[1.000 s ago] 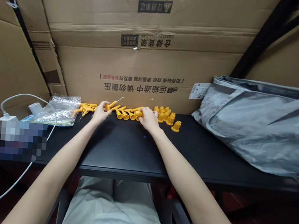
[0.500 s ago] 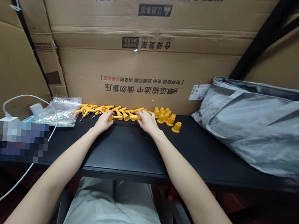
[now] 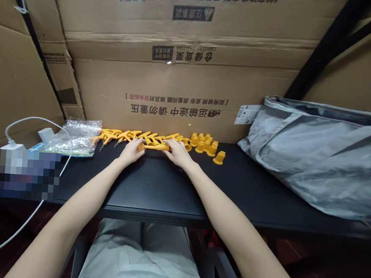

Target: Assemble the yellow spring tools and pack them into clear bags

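My left hand is closed on the handle end of a yellow corkscrew, held sideways just above the black table. My right hand grips a yellow plastic piece at the other end, its fingers covering part of it. The two parts meet in one line between my hands; how far one sits inside the other I cannot tell. Behind my hands lie several yellow corkscrews in a row, some with metal spirals showing. Several bell-shaped yellow caps stand to the right of my right hand.
Cardboard walls the back of the black table. A grey bag fills the right side. At left are a clear plastic bag, a white charger with its cable, and a blurred-out item.
My hands have come closer together. The corkscrew in my left hand and the yellow piece in my right, apart before, now meet end to end.
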A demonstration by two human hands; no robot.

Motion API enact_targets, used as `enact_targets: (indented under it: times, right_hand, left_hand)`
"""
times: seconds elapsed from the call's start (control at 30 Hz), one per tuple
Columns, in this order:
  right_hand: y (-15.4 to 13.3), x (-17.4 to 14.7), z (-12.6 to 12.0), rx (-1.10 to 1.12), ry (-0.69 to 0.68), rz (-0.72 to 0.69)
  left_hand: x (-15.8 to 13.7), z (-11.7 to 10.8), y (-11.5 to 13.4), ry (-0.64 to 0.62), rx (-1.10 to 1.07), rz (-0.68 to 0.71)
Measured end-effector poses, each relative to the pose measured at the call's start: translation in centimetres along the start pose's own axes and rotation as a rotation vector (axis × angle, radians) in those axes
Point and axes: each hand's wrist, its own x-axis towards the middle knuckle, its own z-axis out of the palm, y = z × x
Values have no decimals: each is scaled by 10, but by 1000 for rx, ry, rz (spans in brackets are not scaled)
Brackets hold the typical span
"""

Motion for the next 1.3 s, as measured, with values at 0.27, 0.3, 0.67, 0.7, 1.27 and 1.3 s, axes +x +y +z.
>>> enact_targets:
  times: [0.27, 0.3, 0.67, 0.7, 1.27, 1.3]
  right_hand:
    - [4, 2, 3, 238, 23, 45]
    - [5, 2, 4, 298, 18, 79]
    - [13, 5, -5, 934, -85, 354]
    - [11, 4, -6, 948, -103, 372]
    - [2, 4, -16, 1050, -355, 583]
    - [4, 3, -17, 1076, -365, 570]
  left_hand:
    - [-1, -11, 12, -58, -5, -86]
    - [-1, -11, 12, -62, -8, -91]
    - [-2, -11, 6, -74, 5, -88]
    - [-2, -11, 6, -69, 2, -81]
    - [-2, -9, 8, -40, 36, -84]
    - [-2, -9, 8, -38, 37, -85]
